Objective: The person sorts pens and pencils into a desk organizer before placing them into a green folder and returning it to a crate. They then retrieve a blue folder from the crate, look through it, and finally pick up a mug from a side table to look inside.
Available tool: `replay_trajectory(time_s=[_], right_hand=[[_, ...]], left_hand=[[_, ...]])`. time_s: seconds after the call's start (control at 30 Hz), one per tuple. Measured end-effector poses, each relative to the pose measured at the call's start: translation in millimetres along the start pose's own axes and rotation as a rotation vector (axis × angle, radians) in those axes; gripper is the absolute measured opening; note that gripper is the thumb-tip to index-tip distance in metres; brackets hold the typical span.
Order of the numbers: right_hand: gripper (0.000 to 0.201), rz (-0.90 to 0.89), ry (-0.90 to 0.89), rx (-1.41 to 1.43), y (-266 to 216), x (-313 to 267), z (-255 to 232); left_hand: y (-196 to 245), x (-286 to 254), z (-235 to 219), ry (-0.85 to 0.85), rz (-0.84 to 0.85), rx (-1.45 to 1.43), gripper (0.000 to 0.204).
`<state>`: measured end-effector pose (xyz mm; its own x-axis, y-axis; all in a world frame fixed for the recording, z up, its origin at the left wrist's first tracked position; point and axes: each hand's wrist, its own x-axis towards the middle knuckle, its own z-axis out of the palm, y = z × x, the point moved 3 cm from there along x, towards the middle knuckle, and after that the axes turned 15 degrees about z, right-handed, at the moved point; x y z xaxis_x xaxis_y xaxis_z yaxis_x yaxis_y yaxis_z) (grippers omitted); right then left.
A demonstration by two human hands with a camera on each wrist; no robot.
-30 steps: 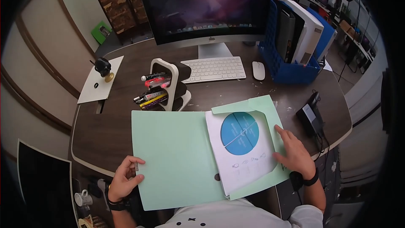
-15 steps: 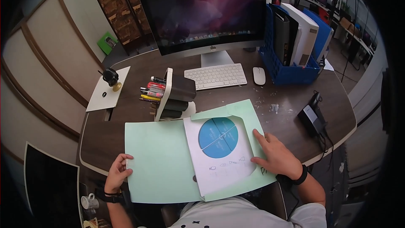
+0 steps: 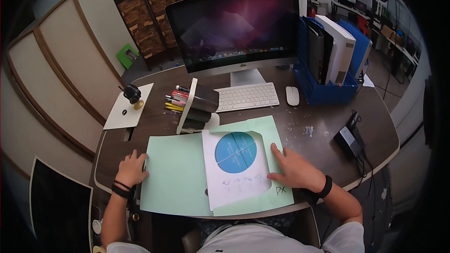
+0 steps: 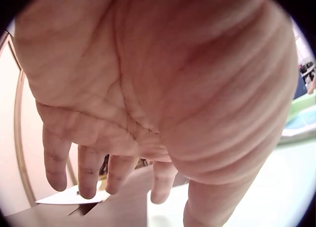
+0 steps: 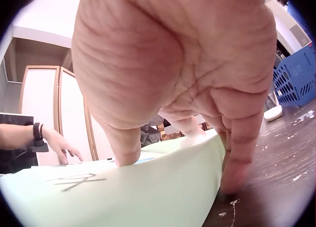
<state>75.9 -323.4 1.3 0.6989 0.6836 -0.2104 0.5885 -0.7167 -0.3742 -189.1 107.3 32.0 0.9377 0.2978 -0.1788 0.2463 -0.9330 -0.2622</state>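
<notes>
A pale green folder lies spread out at the desk's front edge. On its right side are white papers with a blue circle chart and small drawings. My left hand is at the folder's left edge with fingers spread; in the left wrist view that hand shows extended fingers and holds nothing. My right hand rests on the folder's right flap, thumb and index finger on it. In the right wrist view, the other fingers of the right hand reach down past the folder's edge.
Behind the folder stand a pen holder, a keyboard, a mouse and a monitor. A blue rack of binders is at back right, a black device at right, a white board with a small black object at left.
My left hand has let go of the folder's left edge, its fingers now spread. The folder has shifted left and lies flatter, with my right hand moving along with it. The head view has shifted.
</notes>
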Motion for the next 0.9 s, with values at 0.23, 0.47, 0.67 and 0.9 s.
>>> replay_trajectory(time_s=[0.23, 0.47, 0.67, 0.9], right_hand=[[0.097, -0.006, 0.022, -0.029, 0.1, 4.1, -2.1], [0.096, -0.028, 0.075, -0.012, 3.3, 0.7, 2.5], [0.095, 0.004, 0.056, -0.003, 1.8, 0.9, 7.3], [0.095, 0.022, 0.066, 0.001, -4.5, 3.0, 7.8]], left_hand=[[30.2, 121.9, -115.1, 0.628, 0.426, -0.105, 0.086], [33.1, 212.5, -106.5, 0.387, 0.444, 0.089, 0.09], [44.9, 229.3, -108.6, 0.438, 0.5, 0.211, 0.054], [41.6, 235.3, -112.3, 0.503, 0.598, 0.249, 0.025]])
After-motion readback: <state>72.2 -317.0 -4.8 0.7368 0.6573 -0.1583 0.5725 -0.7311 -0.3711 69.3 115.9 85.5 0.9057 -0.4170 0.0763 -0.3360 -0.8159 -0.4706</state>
